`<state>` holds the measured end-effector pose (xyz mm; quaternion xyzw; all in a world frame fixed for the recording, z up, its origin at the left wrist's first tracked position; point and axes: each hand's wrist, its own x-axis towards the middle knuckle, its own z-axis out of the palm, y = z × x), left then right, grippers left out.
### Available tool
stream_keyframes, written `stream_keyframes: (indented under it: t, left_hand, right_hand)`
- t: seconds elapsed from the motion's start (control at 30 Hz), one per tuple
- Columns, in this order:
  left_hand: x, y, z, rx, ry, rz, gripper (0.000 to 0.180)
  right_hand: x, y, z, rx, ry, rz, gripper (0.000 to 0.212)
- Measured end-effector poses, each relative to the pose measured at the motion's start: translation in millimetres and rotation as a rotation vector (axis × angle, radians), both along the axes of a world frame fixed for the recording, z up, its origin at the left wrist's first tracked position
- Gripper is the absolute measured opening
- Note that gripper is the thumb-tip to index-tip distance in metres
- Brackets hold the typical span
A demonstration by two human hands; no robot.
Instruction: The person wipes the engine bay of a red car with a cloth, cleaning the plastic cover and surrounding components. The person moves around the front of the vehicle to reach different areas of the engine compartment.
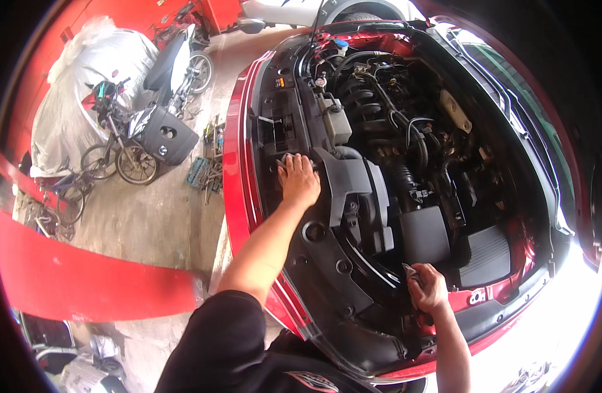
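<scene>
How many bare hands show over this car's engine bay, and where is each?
2: the left hand on the black front panel; the right hand below the dark square cover in the picture, holding a crumpled greyish piece. No others show.

Beyond and left of the left hand's fingers point(290, 162), a bright red wall point(130, 13) stands behind a crinkled silver-grey plastic cover point(68, 131). Directly left of those fingers spreads a stained grey-tan concrete floor point(150, 226), crossed nearer by a broad, smooth red panel point(85, 281). Right of the right hand's fingers point(426, 270) and nearer, harsh white light point(563, 334) glares.
</scene>
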<state>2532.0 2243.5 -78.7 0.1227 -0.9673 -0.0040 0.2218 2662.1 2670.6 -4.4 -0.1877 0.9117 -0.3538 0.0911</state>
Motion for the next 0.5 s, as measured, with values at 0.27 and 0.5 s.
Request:
stream_keyframes:
  t: [0.27,0.5]
  left_hand:
    - [-78.5,-39.3,-6.4,0.052,0.011,0.35,0.038]
    - [-71.9,-62.1,-10.8,0.14,0.097,0.048,0.028]
  right_hand:
    - [-4.0,-7.8,1.8,0.025,-0.005,-0.05,0.034]
    - [-2.3,-4.2,10.7,0.008,0.009,-0.049,0.034]
